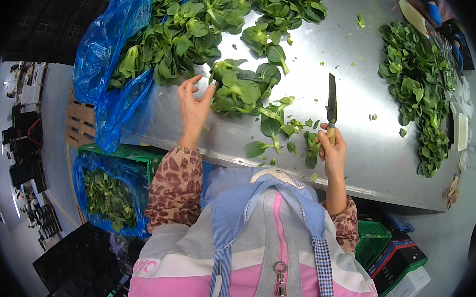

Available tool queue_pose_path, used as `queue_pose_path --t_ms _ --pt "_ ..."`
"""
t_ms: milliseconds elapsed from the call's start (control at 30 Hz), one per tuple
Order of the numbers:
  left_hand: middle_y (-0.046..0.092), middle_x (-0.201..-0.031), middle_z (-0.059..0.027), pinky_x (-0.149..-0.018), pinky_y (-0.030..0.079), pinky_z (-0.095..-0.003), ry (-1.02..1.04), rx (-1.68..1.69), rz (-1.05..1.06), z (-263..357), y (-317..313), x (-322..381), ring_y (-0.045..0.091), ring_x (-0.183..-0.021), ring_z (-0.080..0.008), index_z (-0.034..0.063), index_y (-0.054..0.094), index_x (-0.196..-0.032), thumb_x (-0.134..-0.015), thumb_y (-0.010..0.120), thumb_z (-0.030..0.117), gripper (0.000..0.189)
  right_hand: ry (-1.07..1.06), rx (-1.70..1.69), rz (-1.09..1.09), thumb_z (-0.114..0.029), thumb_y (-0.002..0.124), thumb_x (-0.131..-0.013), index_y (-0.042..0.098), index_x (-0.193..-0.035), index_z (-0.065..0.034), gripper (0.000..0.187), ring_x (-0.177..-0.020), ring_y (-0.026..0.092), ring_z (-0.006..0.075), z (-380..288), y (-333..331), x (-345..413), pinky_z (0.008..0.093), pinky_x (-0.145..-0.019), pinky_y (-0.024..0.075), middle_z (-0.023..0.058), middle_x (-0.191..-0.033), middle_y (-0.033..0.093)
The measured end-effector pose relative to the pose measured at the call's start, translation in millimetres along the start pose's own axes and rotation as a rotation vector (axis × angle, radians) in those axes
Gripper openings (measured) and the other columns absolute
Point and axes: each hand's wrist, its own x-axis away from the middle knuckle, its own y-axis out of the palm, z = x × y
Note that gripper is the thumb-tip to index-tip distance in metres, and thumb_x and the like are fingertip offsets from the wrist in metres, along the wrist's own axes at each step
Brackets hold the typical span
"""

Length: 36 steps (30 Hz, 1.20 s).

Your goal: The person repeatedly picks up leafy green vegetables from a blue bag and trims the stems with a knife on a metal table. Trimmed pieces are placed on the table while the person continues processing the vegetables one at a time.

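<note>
My left hand (195, 107) has its fingers apart beside a small group of pak choi heads (239, 89) on the stainless steel table (356, 155). Whether its fingertips touch the leaves, I cannot tell. In my right hand (332, 150) is the wooden handle of a knife, its dark blade (332, 97) pointing away from me. A small pak choi (312, 149) lies just left of that hand. Loose leaves and cut bits (270, 128) are scattered between my hands. A large heap of pak choi (179, 34) lies at the far left, partly on blue plastic film (100, 54).
A long row of pak choi (417, 94) lies at the table's right. Below the left edge, a green crate (119, 153) stands near a blue-lined container of leaves (110, 200). More crates (373, 242) are at lower right. Another person's blue-covered arm (434, 13) shows at top right.
</note>
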Motion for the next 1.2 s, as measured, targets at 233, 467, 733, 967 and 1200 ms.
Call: queue_pose_path --t_ms 233,467,733,967,1200 --pt "0.051 -0.111 -0.0090 -0.092 0.043 -0.0386 0.447 -0.183 -0.085 27 17 27 0.049 -0.106 -0.0289 0.0126 0.067 -0.111 -0.066 0.086 0.036 0.054 -0.025 0.008 -0.012 -0.019 0.066 -0.092 0.061 -0.113 -0.0046 0.026 -0.043 0.039 0.0011 1 0 1 0.0179 -0.038 0.0281 0.0006 -0.072 0.061" --pt "0.038 -0.138 -0.0146 -0.114 0.015 -0.0584 0.608 -0.295 -0.556 41 35 62 0.024 -0.137 -0.0396 0.0234 0.065 -0.117 -0.055 0.090 0.044 0.070 -0.192 0.333 0.053 -0.020 0.071 -0.087 0.061 -0.100 -0.0015 0.025 -0.053 0.050 0.0107 17 -11 -1 0.0265 -0.050 0.0405 0.0040 -0.069 0.061" --pt "0.051 -0.130 -0.0088 -0.110 0.028 -0.0498 0.627 -0.493 -0.464 -11 26 43 0.039 -0.129 -0.0324 0.0215 0.068 -0.111 -0.067 0.084 0.041 0.050 -0.476 0.833 0.140 -0.020 0.077 -0.080 0.056 -0.098 0.0010 0.035 -0.074 0.060 0.0297 38 -18 -1 0.0368 -0.066 0.0488 0.0146 -0.088 0.061" --pt "0.053 -0.125 -0.0173 -0.101 0.034 -0.0491 0.451 -0.732 -0.021 -3 3 8 0.038 -0.123 -0.0342 0.0089 0.064 -0.117 -0.073 0.080 0.049 0.061 -0.304 0.686 0.054 -0.022 0.077 -0.080 0.055 -0.095 0.0000 0.034 -0.060 0.060 0.0333 48 -20 -3 0.0407 -0.061 0.0484 0.0103 -0.068 0.062" --pt "0.071 -0.091 -0.0063 -0.071 0.052 -0.0266 0.040 0.179 -0.590 55 45 77 0.065 -0.081 -0.0140 0.0024 0.071 -0.099 -0.081 0.077 0.019 0.026 0.052 -0.278 -0.108 -0.018 0.076 -0.085 0.051 -0.092 -0.0101 0.027 -0.048 0.042 0.0027 14 -5 8 0.0187 -0.040 0.0316 -0.0009 -0.074 0.057"
